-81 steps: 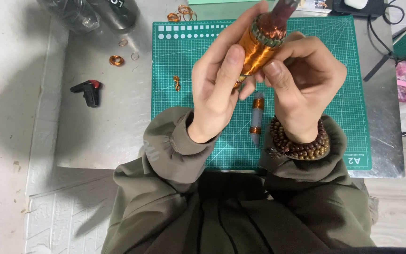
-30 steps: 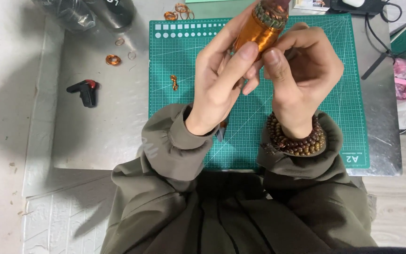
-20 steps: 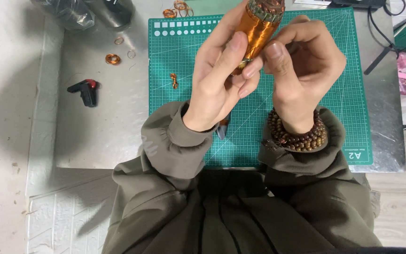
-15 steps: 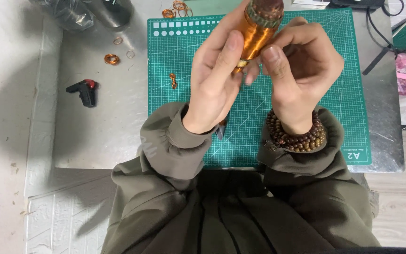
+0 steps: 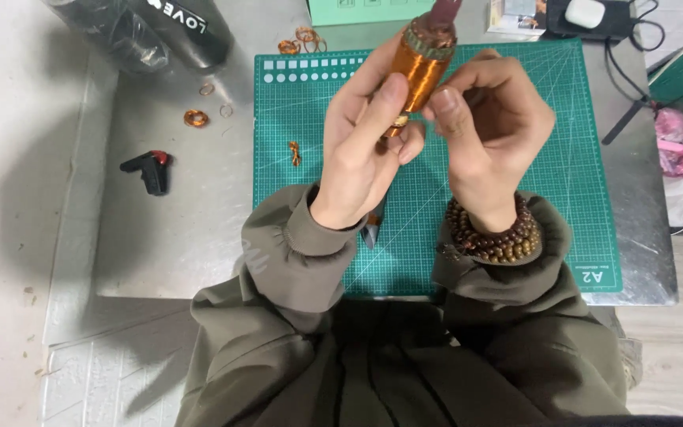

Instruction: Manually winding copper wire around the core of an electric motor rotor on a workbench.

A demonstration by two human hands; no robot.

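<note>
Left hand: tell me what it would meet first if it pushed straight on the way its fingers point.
The left hand points up and away across the green cutting mat, already gripping the copper-wound coil. Beyond that, the pale green box at the mat's far edge probably comes first, though the hand's height above the table is unclear.

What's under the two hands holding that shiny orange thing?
Under the left hand and right hand, which hold the copper coil, lies the green cutting mat on a metal table. A dark pointed tool tip peeks out by the left wrist; the rest is covered.
</note>
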